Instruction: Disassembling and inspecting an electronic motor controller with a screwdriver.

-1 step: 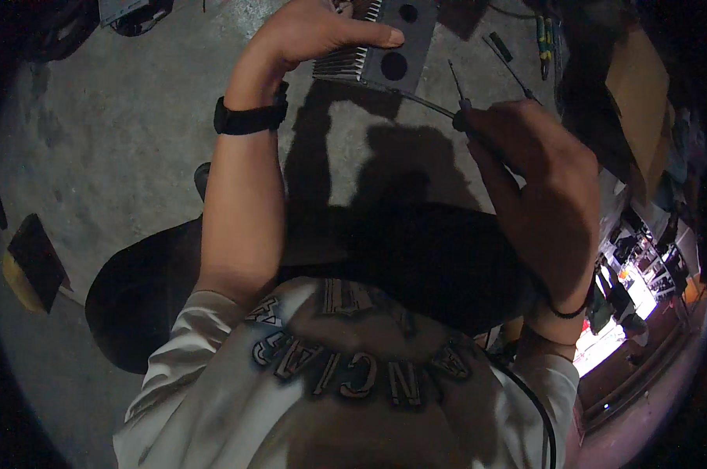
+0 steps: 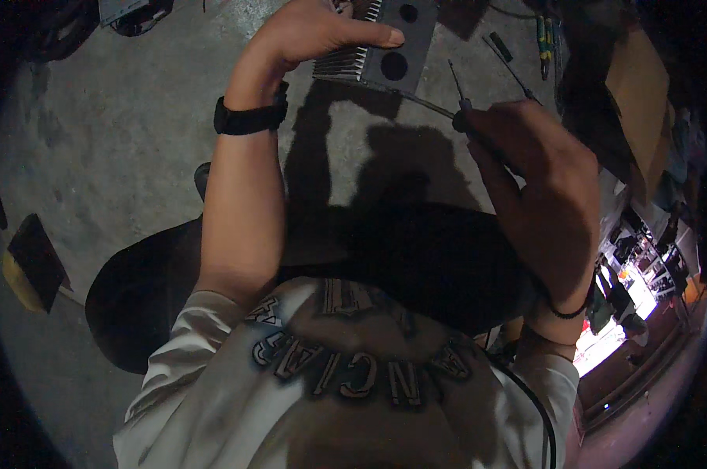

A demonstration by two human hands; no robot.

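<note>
At the top of the head view, my left hand [image 2: 310,31] grips a grey metal box with cooling fins [image 2: 413,55]. Its thumb lies across the flat face, between two round black spots; the other fingers are mostly hidden. My right hand [image 2: 537,152] is closed around the dark handle of a screwdriver [image 2: 428,105]. The shaft points up and left, and its tip meets the lower edge of the finned box. I cannot tell whether the tip sits in a screw.
On the concrete floor [image 2: 134,141] lie a second thin screwdriver [image 2: 457,82], a long slim tool [image 2: 510,66] and green-and-yellow-handled pliers [image 2: 544,47]. A cardboard sheet [image 2: 639,109] stands at the right. A dark-and-yellow object [image 2: 33,262] lies far left.
</note>
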